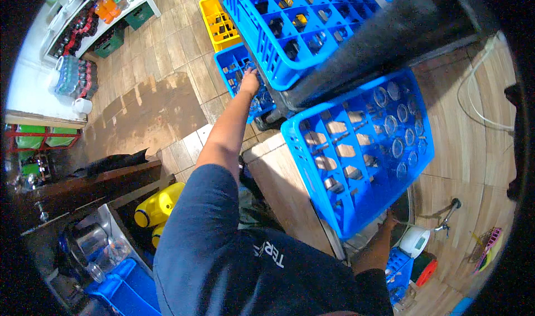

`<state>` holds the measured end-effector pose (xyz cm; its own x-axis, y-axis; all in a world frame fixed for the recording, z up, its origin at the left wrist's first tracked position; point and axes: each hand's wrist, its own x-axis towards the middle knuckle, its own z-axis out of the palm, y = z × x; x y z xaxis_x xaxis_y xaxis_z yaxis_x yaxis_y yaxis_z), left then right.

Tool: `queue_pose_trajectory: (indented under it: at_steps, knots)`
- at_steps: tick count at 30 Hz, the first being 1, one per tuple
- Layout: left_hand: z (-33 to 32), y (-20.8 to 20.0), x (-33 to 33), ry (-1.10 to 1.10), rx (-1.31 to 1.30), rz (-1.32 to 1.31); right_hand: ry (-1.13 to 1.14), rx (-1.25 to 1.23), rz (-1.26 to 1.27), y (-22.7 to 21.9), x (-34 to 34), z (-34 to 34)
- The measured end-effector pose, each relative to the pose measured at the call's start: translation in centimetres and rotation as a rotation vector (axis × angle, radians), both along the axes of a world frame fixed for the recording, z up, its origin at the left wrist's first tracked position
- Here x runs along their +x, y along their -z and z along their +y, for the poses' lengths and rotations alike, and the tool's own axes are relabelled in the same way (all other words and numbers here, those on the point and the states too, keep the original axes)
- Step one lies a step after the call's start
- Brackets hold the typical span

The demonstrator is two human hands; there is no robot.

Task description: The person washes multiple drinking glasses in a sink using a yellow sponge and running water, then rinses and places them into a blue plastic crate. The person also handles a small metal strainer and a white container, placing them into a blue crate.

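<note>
My left arm stretches forward, and my left hand (250,81) is over a low blue crate (227,59) with dividers. Its fingers point down into the compartments; whether they grip anything is too small to make out. Close in front of me, to the right, is a tilted blue divided crate (301,174). Several clear round glass items (397,147) fill its right side, while light shows through the bare compartments on its left. My right hand (386,222) is at that crate's near lower edge, fingers mostly hidden against it.
A large blue crate (267,54) stands higher up, beside a dark, bulky black surface (384,48). A yellow crate (210,9) lies beyond. Left are drink shelves (120,15), flattened cardboard (147,109) and yellow jugs (159,204). A tap (444,227) is at right.
</note>
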<state>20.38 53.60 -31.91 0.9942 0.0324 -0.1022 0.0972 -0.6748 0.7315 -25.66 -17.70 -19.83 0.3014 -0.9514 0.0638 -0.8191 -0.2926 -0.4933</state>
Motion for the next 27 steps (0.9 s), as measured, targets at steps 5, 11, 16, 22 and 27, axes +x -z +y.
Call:
queue_pose_trajectory:
  at_steps: [5,11,16,22,27]
  knots:
    - [-1.3,-12.2,-12.4,-0.328,-0.253,-0.314,-0.086,-0.060,-0.025,-0.7,-0.1,0.5]
    - [-6.5,-27.0,-22.8,-0.301,-0.436,-0.724,-0.152,0.042,-0.758,-8.4,-1.0,3.1]
    - [-15.7,-35.9,-28.3,0.052,-0.324,-0.898,0.007,0.821,-1.676,-10.6,-1.8,3.1]
    - [-26.1,-40.2,-33.0,0.429,-0.463,-0.778,0.139,1.269,-1.905,-9.7,2.4,3.1]
    - [-33.0,-41.3,-34.5,0.638,-0.521,-0.576,0.008,1.273,-1.199,-15.1,1.6,2.9]
